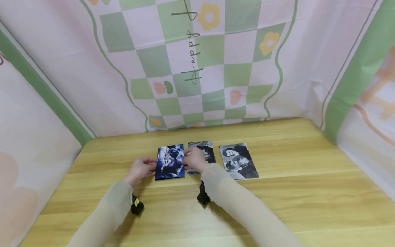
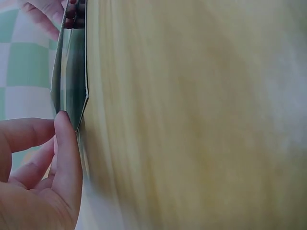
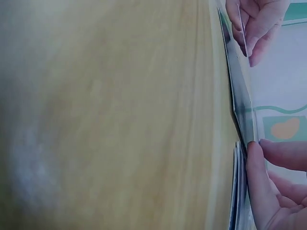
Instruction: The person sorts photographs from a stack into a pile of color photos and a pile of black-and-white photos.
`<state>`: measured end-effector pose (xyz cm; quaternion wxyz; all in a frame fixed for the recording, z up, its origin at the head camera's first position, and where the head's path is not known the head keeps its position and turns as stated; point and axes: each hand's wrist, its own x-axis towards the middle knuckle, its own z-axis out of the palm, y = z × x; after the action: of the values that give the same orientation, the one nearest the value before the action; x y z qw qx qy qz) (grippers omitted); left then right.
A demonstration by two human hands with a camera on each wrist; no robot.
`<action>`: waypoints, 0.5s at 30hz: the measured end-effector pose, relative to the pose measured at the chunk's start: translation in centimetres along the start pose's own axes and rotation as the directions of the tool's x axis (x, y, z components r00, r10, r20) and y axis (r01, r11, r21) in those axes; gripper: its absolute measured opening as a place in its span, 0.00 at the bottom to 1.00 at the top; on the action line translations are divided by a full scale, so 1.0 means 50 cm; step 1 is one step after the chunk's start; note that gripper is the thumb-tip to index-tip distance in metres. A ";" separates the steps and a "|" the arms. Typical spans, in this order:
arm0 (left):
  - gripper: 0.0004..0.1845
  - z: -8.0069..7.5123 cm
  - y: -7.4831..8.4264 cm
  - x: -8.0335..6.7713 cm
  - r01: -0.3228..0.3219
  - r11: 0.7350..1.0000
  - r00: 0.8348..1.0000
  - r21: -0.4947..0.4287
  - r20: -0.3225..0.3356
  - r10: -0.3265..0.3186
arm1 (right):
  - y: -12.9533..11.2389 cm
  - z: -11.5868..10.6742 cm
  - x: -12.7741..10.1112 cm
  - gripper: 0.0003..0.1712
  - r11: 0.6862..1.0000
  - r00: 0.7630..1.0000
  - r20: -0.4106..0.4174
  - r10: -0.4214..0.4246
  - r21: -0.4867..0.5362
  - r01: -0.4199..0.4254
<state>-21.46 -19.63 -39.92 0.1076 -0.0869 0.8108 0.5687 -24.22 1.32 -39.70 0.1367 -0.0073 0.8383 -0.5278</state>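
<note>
- The blue-tinted photo [image 1: 170,162] sat at the left end of a row of three prints, near the middle of the wooden table [image 1: 293,192]. Both hands held it, one per side edge, prob. because a thin sheet lying flat gives nothing else to grab.
- Wrist views showed it bowed, w/ its middle lifted off the wood. That looked like the result of squeezing from both sides at once.
- Left hand [image 1: 140,169] was curled, thumb and fingertips pinching the print's left edge. In the left wrist view the thumb [image 2: 67,143] pressed right on the sheet's edge [image 2: 72,91].
- Right hand [image 1: 195,159] was likewise curled, pinching the right edge. Its thumb [image 3: 254,177] met the edge in the right wrist view.
- The right hand lay over the middle b/w photo [image 1: 204,151], covering most of it. Whether that print touched the held one, can't tell.
- A third b/w photo [image 1: 239,161] lay flat just beside the middle one, at a slight angle, untouched by either hand.
- Black wrist cams [image 1: 136,206] hung under both sleeves. That explains the edge-on views along the tabletop.
- A pink-and-green checked backdrop [image 1: 197,68] hung behind, w/ pale panels at both sides.
</note>
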 end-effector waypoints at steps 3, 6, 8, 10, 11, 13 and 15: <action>0.16 -0.001 0.000 -0.001 0.002 1.000 1.000 0.004 0.000 -0.002 | -0.004 0.003 0.001 0.26 0.999 1.000 -0.008 -0.005 -0.046 0.004; 0.16 -0.001 0.001 -0.003 0.008 1.000 1.000 0.008 -0.006 -0.008 | -0.006 0.005 0.002 0.27 0.998 1.000 -0.011 -0.002 -0.069 0.001; 0.16 -0.002 0.002 -0.005 0.012 1.000 1.000 0.014 -0.007 -0.012 | -0.007 0.006 0.002 0.27 0.997 1.000 -0.012 0.001 -0.075 -0.002; 0.16 -0.002 0.003 -0.006 0.016 1.000 1.000 0.019 -0.009 -0.016 | -0.007 0.006 0.002 0.26 0.996 1.000 -0.014 -0.004 -0.085 0.002; 0.16 -0.002 0.003 -0.007 0.018 1.000 1.000 0.020 -0.010 -0.018 | -0.007 0.006 0.003 0.26 0.996 1.000 -0.014 -0.007 -0.092 0.005; 0.16 -0.003 0.002 -0.007 0.021 0.999 1.000 0.024 -0.007 -0.020 | -0.007 0.006 0.003 0.26 0.994 1.000 -0.013 -0.018 -0.109 0.016; 0.16 -0.003 0.002 -0.007 0.021 1.000 1.000 0.022 -0.005 -0.021 | -0.007 0.007 0.003 0.25 0.992 0.999 -0.012 -0.030 -0.122 0.028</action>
<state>-21.17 -19.72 -39.68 0.1126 -0.0953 0.8163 0.5585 -24.32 0.86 -39.57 0.1224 -0.0240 0.8697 -0.4775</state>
